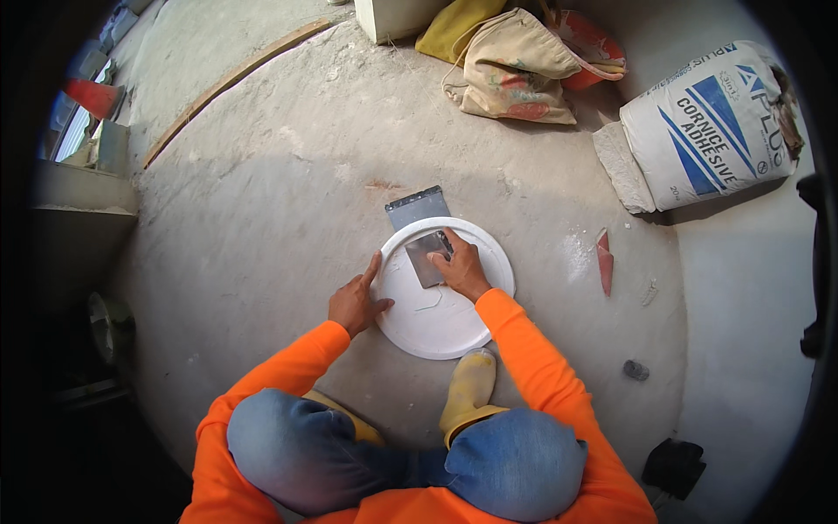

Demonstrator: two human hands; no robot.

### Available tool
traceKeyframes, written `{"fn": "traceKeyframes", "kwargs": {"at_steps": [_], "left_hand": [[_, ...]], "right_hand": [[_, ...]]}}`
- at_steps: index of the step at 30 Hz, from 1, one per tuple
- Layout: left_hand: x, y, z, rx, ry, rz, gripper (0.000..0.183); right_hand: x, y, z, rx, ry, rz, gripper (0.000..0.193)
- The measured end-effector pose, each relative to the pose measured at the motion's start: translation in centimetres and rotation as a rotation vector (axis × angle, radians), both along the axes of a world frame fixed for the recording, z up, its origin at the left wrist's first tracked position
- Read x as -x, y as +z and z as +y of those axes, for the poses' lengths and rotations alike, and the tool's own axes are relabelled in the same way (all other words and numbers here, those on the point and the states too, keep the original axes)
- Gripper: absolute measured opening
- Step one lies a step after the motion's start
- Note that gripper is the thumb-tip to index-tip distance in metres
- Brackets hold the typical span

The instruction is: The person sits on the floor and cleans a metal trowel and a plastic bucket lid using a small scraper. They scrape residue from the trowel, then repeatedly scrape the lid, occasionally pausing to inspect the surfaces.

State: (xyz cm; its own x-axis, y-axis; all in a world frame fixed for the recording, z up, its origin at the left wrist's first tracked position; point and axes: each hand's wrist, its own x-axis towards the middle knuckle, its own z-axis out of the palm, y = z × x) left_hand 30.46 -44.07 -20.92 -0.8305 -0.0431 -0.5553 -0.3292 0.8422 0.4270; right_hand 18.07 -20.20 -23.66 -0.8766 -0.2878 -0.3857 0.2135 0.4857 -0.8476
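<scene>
Right hand (461, 267) closed, gripping flat steel scraper blade (425, 258), stiff and light; left hand (353, 301) open, steadying rim of round white plaster disc (445, 319), likely brittle.

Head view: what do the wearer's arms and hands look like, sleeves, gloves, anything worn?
Both arms wear long bright orange sleeves reaching to the wrists, plain, with no markings visible. The left hand and right hand are bare: no gloves. No watch or rings can be made out at this size.

White round disc (441, 306) — scraper (426, 258) flat atop
</scene>
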Motion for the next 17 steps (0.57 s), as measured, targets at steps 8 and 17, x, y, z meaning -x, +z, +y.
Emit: {"fn": "traceKeyframes", "kwargs": {"at_steps": [8,17], "left_hand": [[1.6,0.2,-1.4,-0.1,-0.052,-0.156,0.117],[2.5,0.5,-2.8,-0.234,-0.069,-0.201,0.12]], "right_hand": [[-3.5,-1.3,-1.8,0.019,-0.054,0.094,0.056],[-4.7,-3.6,-2.7,-0.03,-0.07,0.183,0.061]]}}
